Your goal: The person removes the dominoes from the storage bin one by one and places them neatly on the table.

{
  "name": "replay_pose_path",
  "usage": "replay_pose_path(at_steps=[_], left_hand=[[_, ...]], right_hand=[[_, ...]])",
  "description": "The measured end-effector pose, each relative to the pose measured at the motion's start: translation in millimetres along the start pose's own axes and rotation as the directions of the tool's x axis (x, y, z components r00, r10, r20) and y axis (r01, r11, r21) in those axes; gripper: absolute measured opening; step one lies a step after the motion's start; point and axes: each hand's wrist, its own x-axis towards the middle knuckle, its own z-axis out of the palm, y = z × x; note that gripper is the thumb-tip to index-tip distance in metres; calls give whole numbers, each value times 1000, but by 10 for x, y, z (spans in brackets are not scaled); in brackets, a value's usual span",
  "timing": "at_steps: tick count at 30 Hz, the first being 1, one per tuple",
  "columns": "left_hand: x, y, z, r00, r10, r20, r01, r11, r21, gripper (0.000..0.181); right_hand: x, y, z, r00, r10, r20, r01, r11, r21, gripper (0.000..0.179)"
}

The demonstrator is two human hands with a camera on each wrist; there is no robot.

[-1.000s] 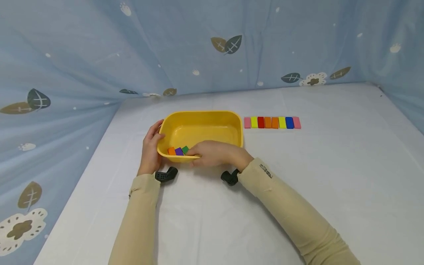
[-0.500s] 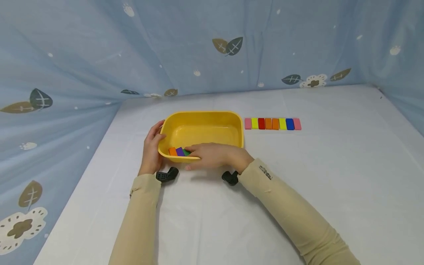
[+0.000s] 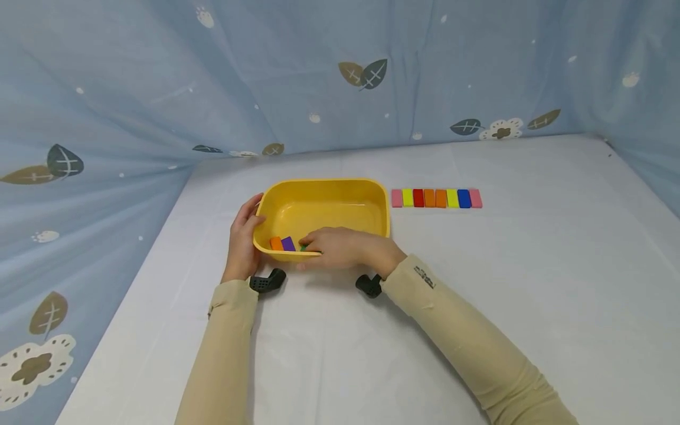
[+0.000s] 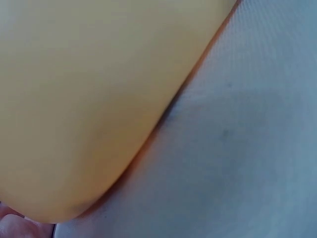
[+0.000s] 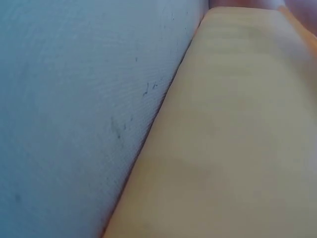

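Observation:
In the head view a yellow plastic tub (image 3: 324, 188) stands on the white cloth. My left hand (image 3: 243, 242) grips its left end, thumb at the rim and fingers along the outside wall. Over the near rim reaches my right hand (image 3: 340, 247), its fingers inside and its thumb tip outside the wall. Those fingers cover most of a green block (image 3: 303, 248); whether they pinch it is hidden. Left of it lie a purple block (image 3: 288, 244) and an orange block (image 3: 276, 244). Both wrist views mostly show the tub's outer wall (image 4: 89, 99).
Right of the tub, several small flat blocks form a straight row, from a pink block (image 3: 396, 198) through a red block (image 3: 418, 198) to a blue block (image 3: 464, 198) and another pink one. A patterned blue curtain (image 3: 313, 71) closes off the back and sides.
The right fingers have moved over the green block, which now shows only as a sliver and sits farther right, apart from the purple block. The left hand and tub have stayed put.

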Motion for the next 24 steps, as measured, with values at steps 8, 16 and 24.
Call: replay_pose_path(at_steps=[8, 16, 24], left_hand=[[3, -10, 2, 1000, 9, 3, -9, 1000, -6, 45], [2, -9, 10, 1000, 8, 16, -8, 1000, 8, 45], [-4, -7, 11, 1000, 18, 2, -18, 1000, 20, 46]], right_hand=[[12, 27, 20, 994, -64, -85, 64, 998, 2, 27], [-66, 55, -17, 999, 2, -51, 8, 980, 200, 19], [-180, 90, -162, 998, -23, -60, 38, 964, 264, 28]])
